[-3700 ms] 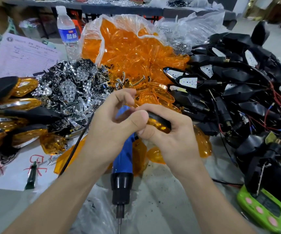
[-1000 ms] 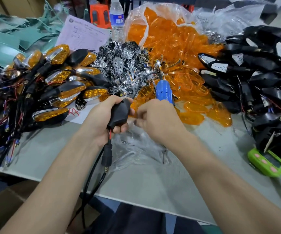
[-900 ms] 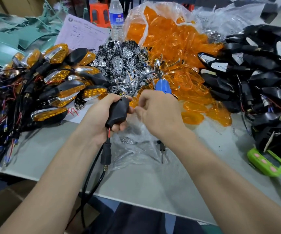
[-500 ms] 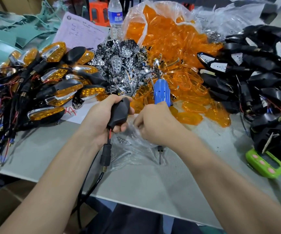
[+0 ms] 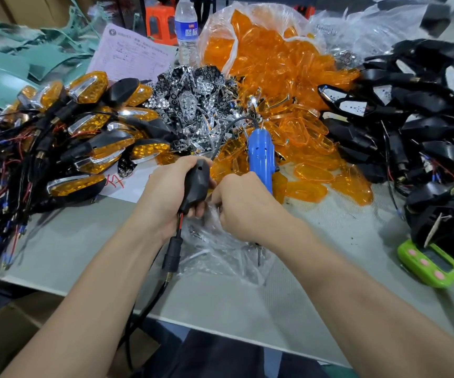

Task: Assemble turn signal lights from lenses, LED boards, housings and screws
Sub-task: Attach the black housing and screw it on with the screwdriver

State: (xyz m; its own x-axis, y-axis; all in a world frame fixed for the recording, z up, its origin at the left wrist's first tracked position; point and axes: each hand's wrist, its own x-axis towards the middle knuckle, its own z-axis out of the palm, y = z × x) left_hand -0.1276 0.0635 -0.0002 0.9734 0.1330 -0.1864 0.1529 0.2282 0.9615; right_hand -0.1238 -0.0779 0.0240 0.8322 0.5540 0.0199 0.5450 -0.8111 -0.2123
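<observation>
Grey, faintly textured tabletop carries the work, with parts heaped along its far half.

At centre, the left hand grips a black housing of matte moulded plastic, teardrop-shaped, with fingers and thumb wrapped round its body. Red and black leads leave its lower end and enter a black rubber stem tipped with a small coil spring. From there a black cable hangs over the near edge.

Just beside the housing, at its 3 o'clock, the right hand is curled round a blue electric screwdriver. The smooth plastic barrel stands upright above the knuckles and the dark metal bit shows below the wrist. The fingertips are hidden, turned down into a crumpled clear plastic bag lying under both hands. Small dark screws show through the film; whether one is pinched cannot be told.

- 12 to 1 o'clock: amber lenses, translucent and glossy, spilling from an open clear sack.
- 11 to 12 o'clock: chrome reflectors, faceted and mirror-bright.
- 9 to 10 o'clock: finished turn signal lights, black shells with amber faces and chrome trim, tangled in red and black wire.
- 2 to 3 o'clock: unfinished housings, some showing white LED boards.
- 4 o'clock: green timer with pink buttons.
- Far edge, 11 to 12 o'clock: water bottle beside a printed form.
</observation>
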